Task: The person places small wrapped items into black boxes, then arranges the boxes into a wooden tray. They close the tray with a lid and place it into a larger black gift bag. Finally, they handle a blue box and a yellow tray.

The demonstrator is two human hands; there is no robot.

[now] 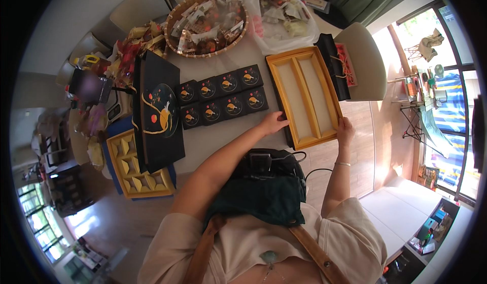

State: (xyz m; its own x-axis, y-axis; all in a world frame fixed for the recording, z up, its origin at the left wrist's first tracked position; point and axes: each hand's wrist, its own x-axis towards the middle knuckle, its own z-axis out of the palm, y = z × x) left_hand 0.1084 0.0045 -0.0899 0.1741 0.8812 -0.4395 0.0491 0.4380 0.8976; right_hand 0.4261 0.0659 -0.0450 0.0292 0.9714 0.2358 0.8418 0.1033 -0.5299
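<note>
A gold box tray (pixel 298 64) with two long pale compartments lies at the table's right side. Black box edging shows along its left side and lower corner. My left hand (pixel 277 122) holds the tray's near left edge, fingers partly hidden by it. At the near right corner, my right hand (pixel 345 131) pinches the rim. Left of the tray stand several small black boxes (pixel 233 105) in two rows, their tops printed with a round orange motif. Beyond them stands a black gift bag (pixel 163 112) with gold rope handles.
Wrapped snacks fill a round woven basket (pixel 173 36) and a white plastic bag (pixel 310 36) at the back. Another gold divided tray (pixel 121 166) sits at the left. A black bag (pixel 331 67) and a chair (pixel 365 61) adjoin the tray's right side.
</note>
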